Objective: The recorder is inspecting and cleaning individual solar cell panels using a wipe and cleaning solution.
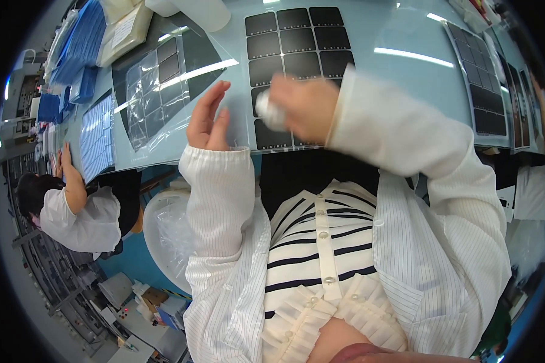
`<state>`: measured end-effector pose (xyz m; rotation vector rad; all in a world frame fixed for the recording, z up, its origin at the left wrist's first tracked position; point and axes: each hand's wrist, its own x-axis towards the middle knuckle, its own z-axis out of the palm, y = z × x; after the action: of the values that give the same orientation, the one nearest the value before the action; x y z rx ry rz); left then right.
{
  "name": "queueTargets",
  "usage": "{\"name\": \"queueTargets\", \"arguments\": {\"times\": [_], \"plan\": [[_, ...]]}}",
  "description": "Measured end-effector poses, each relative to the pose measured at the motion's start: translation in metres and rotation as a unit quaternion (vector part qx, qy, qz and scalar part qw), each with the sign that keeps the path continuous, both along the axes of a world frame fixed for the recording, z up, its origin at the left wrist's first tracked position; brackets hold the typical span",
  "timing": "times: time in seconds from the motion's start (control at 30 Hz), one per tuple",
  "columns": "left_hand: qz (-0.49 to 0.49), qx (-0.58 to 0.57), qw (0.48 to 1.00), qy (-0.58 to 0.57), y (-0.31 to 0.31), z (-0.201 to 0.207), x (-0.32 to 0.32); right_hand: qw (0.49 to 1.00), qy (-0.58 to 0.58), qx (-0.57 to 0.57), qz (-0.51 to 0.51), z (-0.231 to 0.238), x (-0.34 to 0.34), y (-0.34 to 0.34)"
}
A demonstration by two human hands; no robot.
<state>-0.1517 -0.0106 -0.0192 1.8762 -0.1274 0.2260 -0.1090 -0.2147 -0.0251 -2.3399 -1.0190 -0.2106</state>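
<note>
A sheet of dark square panels point(298, 42) lies on the pale blue table point(399, 78) in front of me. My right hand point(306, 107) is closed around a small white wad of cloth point(269, 112) and presses it on the lower panels; the hand is blurred. My left hand point(209, 118) rests edge-on at the sheet's left side, fingers straight and together, holding nothing. Both forearms are in white pinstriped sleeves.
A clear plastic bag with more dark panels point(157, 91) lies to the left. Another panel sheet point(484, 78) sits at the right. Blue trays point(82, 42) are stacked far left. A co-worker point(79, 212) sits at the left. A white bin with a plastic liner point(166, 236) stands below the table edge.
</note>
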Motion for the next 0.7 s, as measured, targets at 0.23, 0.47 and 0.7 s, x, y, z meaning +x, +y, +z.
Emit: {"name": "queueTargets", "arguments": {"times": [0.23, 0.47, 0.7], "plan": [[0.005, -0.35, 0.937, -0.013, 0.031, -0.008, 0.019, 0.982, -0.031, 0.082, -0.167, -0.002, 0.097, -0.065], [-0.025, -0.46, 0.888, 0.013, 0.047, -0.014, 0.015, 0.998, -0.038, 0.016, 0.044, 0.005, -0.007, 0.0], [-0.06, -0.455, 0.888, 0.021, 0.047, -0.019, 0.024, 0.982, -0.036, 0.03, -0.184, -0.004, 0.037, -0.009]]}}
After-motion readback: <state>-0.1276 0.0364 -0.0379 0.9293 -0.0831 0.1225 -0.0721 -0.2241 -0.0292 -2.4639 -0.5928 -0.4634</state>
